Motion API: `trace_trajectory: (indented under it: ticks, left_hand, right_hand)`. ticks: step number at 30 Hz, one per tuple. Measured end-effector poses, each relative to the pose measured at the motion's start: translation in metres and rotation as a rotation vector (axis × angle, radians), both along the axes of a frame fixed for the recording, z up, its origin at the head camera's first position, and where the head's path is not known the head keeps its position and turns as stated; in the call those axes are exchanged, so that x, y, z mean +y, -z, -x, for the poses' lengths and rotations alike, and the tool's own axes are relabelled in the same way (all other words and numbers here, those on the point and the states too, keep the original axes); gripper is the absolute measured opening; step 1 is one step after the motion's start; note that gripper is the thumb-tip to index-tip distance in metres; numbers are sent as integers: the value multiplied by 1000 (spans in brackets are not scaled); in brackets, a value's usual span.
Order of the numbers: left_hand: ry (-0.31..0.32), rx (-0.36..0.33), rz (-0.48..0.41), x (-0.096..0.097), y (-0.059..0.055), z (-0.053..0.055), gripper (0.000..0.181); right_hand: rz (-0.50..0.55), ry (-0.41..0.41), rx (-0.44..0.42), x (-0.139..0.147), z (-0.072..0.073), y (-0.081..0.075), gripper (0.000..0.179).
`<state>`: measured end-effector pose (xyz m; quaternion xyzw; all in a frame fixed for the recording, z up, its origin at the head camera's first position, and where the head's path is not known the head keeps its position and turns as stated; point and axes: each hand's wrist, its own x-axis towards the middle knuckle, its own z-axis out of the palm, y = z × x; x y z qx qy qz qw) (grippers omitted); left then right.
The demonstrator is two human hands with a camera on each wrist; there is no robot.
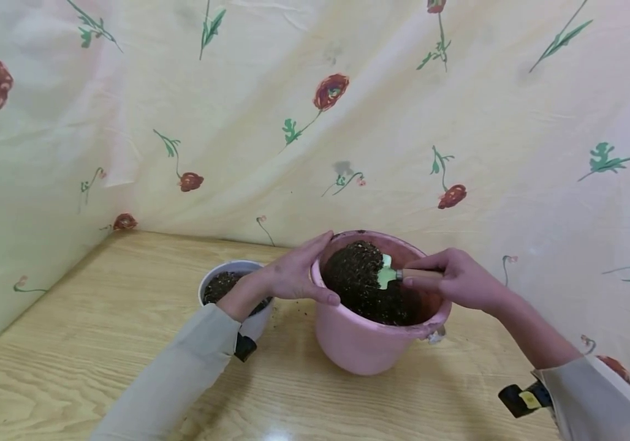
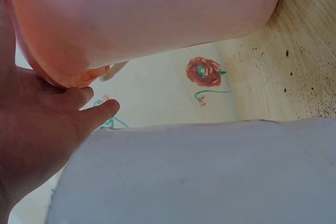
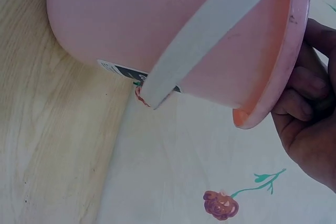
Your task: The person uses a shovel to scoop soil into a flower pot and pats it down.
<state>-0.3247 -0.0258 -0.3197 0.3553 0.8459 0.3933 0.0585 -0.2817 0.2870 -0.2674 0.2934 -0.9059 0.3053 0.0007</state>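
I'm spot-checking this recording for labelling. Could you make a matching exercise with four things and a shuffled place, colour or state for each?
Things
1. Left hand
2. Right hand
3. Trowel blade
4. White pot

Places, colours, states
A. Pale green
B. Partly hidden behind the left forearm
C. Grips a wooden handle
D. At the rim of the pink bucket, on the side nearer the pot

Pairs: 1-D, 2-C, 3-A, 4-B

I see a wood-grained tabletop (image 1: 100, 318) bearing a pink bucket (image 1: 353, 349) between the left hand (image 1: 298, 269) and right hand (image 1: 464, 282), a white pot (image 1: 258, 323) left of the left hand, partly behind its wrist, and dark crumbs (image 2: 287, 53) near that hand.
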Motion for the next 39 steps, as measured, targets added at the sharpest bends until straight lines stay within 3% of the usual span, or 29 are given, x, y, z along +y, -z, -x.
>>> trace_trajectory:
  ticks: [7, 11, 20, 29, 34, 39]
  left_hand:
    - [20, -20, -35, 2, -2, 1, 126]
    - [41, 5, -39, 3, -3, 3, 123]
    - [68, -6, -47, 2, 2, 0, 128]
    - [38, 35, -26, -4, -7, -5, 129]
    - [-25, 67, 44, -17, -14, -7, 125]
    - [-54, 99, 58, -32, -18, -9, 124]
  right_hand:
    - [90, 36, -50, 2, -5, 3, 24]
    - [115, 34, -57, 4, -6, 4, 24]
    - [156, 28, -65, 4, -6, 6, 22]
    - [154, 40, -17, -9, -7, -4, 23]
    - [159, 51, -16, -16, -9, -10, 24]
    - [130, 49, -12, -23, -8, -14, 25]
